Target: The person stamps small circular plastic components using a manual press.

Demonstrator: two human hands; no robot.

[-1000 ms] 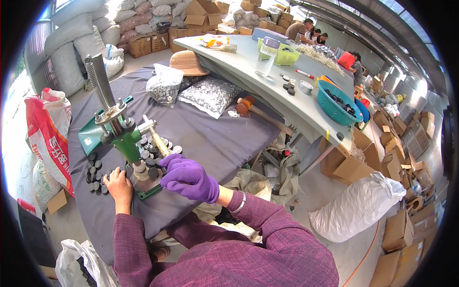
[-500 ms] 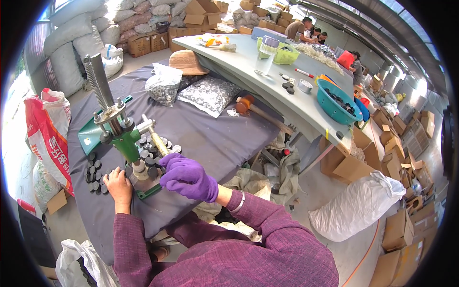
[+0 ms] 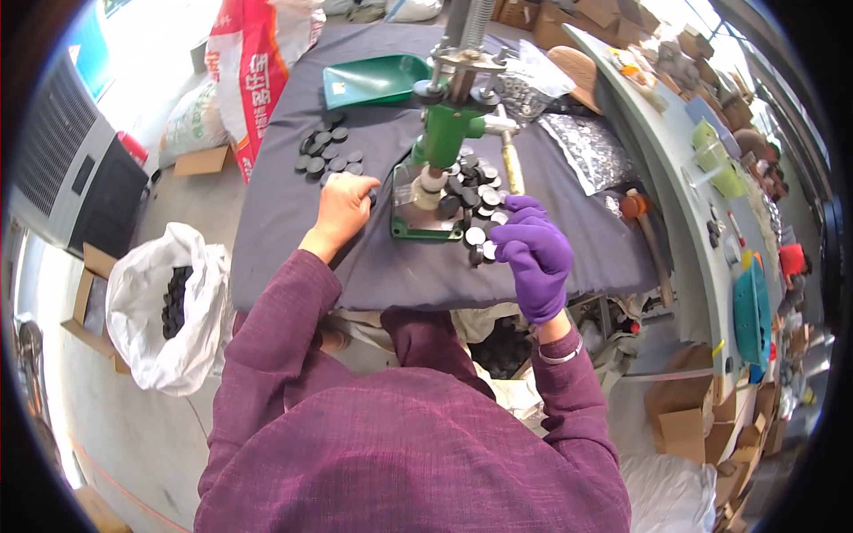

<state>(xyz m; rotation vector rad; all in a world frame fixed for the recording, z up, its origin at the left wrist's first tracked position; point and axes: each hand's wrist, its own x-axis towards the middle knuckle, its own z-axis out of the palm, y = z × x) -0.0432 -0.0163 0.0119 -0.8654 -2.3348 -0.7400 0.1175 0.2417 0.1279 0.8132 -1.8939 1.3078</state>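
Left of the green press (image 3: 449, 133), we note the bare left hand (image 3: 342, 209) closed, thumb and fingertips pinching what looks like a small dark cap (image 3: 372, 194). Right of the press, the purple-gloved right hand (image 3: 538, 253) has curled fingers near the end of the lever (image 3: 512, 167); whether they grip anything we cannot tell. A mixed heap of black and silvery discs (image 3: 484, 191) crowds the press's right side; a scatter of dark caps (image 3: 329, 158) lies off its left, with a green scoop (image 3: 373, 82) beyond.

Hazards, as we judge them: if the lever were drawn while the bare fingers were under the ram, they could be pinched. A cap seated off-centre could tilt or be crushed. The heap lies so close to the press's right flank that a sweep of the glove might scatter discs or push one against the base.

Against the earlier frame: our view has turned, so the press stands nearer mid-picture and more upright. The left hand, formerly just beside the press base, is now farther off to its left. The glove, formerly at the lever's end, now sits lower, beside the discs.
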